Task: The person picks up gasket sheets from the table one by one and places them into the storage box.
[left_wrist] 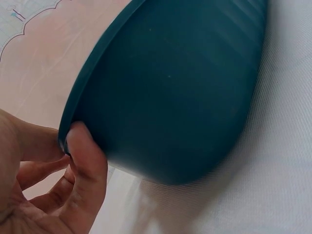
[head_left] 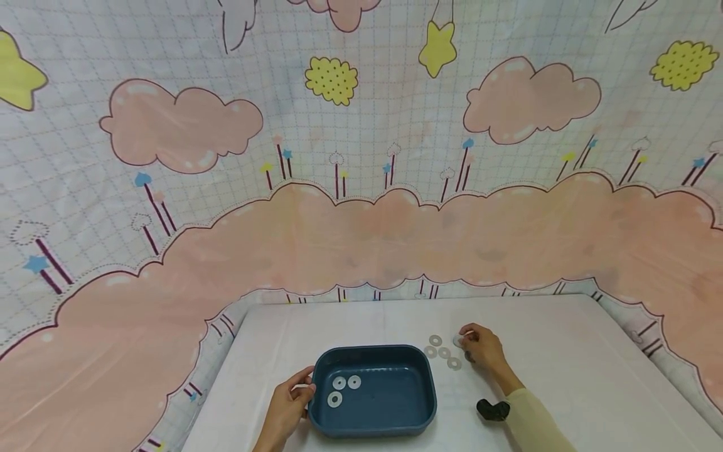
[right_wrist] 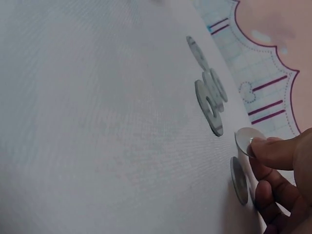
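Observation:
My left hand (head_left: 287, 402) pinches the left rim of a dark blue plastic tray (head_left: 395, 402). In the left wrist view, the left hand (left_wrist: 73, 180) has a digit against the tray's outer wall (left_wrist: 170, 92), just under the lip. Three flat ring washers (head_left: 334, 399) lie inside the tray, toward its left. To the right of the tray, my right hand (head_left: 482, 347) pinches a washer (right_wrist: 248, 141) by its edge, tilted up from the table. Another washer (right_wrist: 239, 180) is just below the right hand's fingers. Several more washers (head_left: 444, 353) lie grouped to the hand's left.
A white cloth (head_left: 582, 364) covers the table. Behind it hangs a backdrop (head_left: 395, 245) printed with clouds and stars. A black object (head_left: 493, 410) sits against the right sleeve (head_left: 533, 420), near the wrist.

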The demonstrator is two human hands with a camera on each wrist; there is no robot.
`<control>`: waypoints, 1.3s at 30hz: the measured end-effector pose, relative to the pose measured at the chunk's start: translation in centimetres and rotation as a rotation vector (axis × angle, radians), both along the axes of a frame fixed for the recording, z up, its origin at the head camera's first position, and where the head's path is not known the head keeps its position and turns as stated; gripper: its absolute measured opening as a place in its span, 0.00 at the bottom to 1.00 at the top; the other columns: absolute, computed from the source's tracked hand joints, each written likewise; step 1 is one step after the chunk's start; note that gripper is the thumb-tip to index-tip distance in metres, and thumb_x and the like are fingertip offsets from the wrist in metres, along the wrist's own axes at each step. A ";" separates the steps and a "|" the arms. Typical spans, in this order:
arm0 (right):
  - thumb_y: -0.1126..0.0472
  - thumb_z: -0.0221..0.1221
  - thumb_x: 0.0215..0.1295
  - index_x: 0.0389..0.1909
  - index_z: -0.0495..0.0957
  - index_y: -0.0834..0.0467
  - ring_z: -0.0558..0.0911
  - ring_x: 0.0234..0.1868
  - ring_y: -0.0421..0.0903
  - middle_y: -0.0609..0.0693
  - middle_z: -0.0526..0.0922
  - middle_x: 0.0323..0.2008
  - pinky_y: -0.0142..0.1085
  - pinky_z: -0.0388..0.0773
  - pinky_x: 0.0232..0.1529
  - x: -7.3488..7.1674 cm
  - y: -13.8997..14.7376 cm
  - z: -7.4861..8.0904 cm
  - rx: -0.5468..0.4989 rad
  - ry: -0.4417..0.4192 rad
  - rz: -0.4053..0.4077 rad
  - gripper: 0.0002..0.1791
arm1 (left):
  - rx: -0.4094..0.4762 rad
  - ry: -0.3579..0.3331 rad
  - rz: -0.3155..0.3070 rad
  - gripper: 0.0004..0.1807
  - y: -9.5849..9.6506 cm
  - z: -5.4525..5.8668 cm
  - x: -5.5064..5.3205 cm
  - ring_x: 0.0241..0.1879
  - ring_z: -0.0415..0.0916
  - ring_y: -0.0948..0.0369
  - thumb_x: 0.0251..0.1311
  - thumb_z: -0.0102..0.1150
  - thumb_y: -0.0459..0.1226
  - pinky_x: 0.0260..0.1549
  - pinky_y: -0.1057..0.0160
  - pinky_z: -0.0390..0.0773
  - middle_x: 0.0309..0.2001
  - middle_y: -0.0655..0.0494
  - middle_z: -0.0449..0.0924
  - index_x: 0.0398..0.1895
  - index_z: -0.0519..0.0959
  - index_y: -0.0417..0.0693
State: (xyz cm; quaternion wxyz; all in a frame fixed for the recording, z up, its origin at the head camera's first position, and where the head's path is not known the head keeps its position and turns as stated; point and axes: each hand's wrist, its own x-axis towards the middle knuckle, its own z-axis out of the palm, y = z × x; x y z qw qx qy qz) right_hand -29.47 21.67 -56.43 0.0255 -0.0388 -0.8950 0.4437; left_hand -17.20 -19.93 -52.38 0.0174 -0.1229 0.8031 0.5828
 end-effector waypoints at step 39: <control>0.66 0.59 0.67 0.48 0.79 0.62 0.83 0.41 0.53 0.57 0.82 0.40 0.29 0.78 0.34 5.0 -3.5 5.9 -0.293 0.075 0.024 0.10 | 0.011 -0.001 -0.005 0.25 -0.1 -0.3 -0.2 0.36 0.76 0.60 0.65 0.55 0.29 0.20 0.62 0.77 0.48 0.47 0.71 0.66 0.71 0.40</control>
